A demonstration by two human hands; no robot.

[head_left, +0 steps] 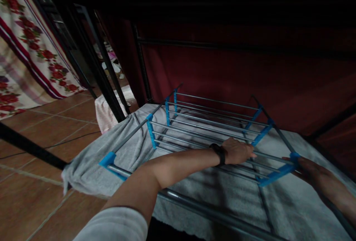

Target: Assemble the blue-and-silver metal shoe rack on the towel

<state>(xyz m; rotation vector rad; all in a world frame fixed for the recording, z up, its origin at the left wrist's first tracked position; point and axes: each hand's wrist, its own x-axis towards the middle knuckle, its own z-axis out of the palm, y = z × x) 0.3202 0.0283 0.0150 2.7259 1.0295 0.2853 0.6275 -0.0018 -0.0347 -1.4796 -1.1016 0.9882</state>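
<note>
A shoe rack of thin grey metal rods (205, 126) and blue plastic brackets lies across a grey blanket (130, 131). My left hand (238, 151), with a black band on its wrist, reaches across the rack and closes around a rod toward its right end. Its fingertips come near a blue bracket. At the right, my right hand (313, 174) grips the rack's side by the blue corner bracket (280, 174); some of its fingers are hidden behind the frame. A thicker metal tube (200, 208) runs along the near side.
Dark bed-frame posts (91, 59) stand at the left, and a low black beam passes overhead. A dark red curtain (211, 70) hangs behind the rack. Left are a flowered cloth (36, 48), a brown tiled floor (33, 192) and a pale striped cloth (107, 111).
</note>
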